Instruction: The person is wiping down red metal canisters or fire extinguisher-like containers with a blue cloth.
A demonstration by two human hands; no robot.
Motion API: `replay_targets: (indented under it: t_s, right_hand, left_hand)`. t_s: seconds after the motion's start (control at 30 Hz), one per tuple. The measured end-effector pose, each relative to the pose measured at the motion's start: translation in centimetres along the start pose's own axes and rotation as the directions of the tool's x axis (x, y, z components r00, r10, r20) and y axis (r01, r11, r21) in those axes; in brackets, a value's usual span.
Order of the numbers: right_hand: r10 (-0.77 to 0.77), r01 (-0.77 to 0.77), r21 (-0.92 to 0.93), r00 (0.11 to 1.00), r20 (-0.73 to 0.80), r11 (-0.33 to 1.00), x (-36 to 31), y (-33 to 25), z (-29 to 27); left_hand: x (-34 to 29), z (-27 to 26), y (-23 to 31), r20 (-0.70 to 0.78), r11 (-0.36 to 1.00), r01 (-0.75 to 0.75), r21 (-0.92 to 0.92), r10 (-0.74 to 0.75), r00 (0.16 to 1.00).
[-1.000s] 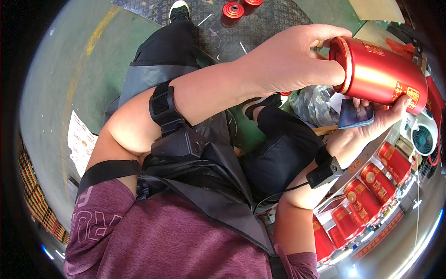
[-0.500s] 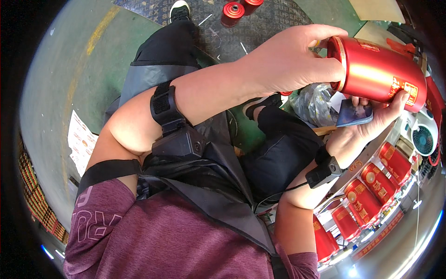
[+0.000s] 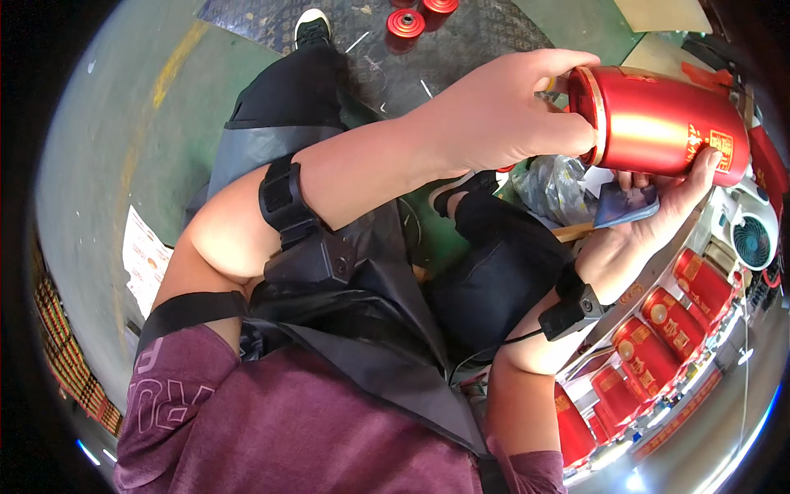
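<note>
A shiny red cylindrical canister [image 3: 650, 123] with gold print and a gold rim lies on its side in the air at the upper right, held between both hands. My left hand [image 3: 531, 115] grips its left end, thumb and fingers spread about the rim; the fingertips on the far side are hidden. Near the canister's other end, my right hand [image 3: 671, 206] supports it from below, with the thumb pressed on the side by the gold print. A small flat blue-grey piece [image 3: 625, 204], perhaps a cloth, is also held in the right hand, under the canister.
Red canisters [image 3: 405, 31] stand on a dark patterned sheet beyond my feet. A clear plastic bag [image 3: 550, 188] lies below the held canister. Along the right are several red boxes [image 3: 646, 354] and a small fan [image 3: 751, 240]. A printed paper [image 3: 146, 255] lies on the left floor.
Both hands and the canister have shifted very slightly left. The canister's gold print shows a little differently, as if it has turned slightly. The grip looks the same.
</note>
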State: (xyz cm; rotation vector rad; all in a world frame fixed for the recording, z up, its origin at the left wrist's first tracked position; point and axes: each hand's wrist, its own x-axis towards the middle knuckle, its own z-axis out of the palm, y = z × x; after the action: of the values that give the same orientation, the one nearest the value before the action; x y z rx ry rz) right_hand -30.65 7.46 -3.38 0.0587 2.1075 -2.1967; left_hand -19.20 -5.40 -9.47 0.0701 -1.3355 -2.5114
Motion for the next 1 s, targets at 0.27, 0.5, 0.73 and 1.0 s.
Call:
replay_targets:
  t_s: [0.27, 0.5, 0.73, 1.0]
  right_hand:
    - [0.021, -0.022, 0.021, 0.999, 0.050, 1.000, 0.2, 0.0, -0.5]
    - [-0.013, 0.011, 0.034, 0.998, 0.067, 0.999, -0.6, -0.1, 0.3]
    - [0.010, -0.014, 0.026, 0.992, 0.128, 1.000, 0.4, 0.0, -0.6]
    - [-0.032, 0.030, 0.038, 0.998, 0.059, 0.999, -0.7, 0.0, 0.4]
  left_hand:
    - [-0.2, 0.1, 0.1, 0.006, 0.998, 0.033, -0.061, -0.033, 0.999]
    - [-0.1, 0.1, 0.2, 0.020, 0.996, 0.027, -0.080, -0.026, 0.999]
    - [-0.2, 0.1, 0.1, 0.014, 0.998, 0.005, -0.062, -0.005, 1.000]
    - [-0.1, 0.2, 0.1, 0.008, 0.996, 0.010, -0.088, -0.009, 1.000]
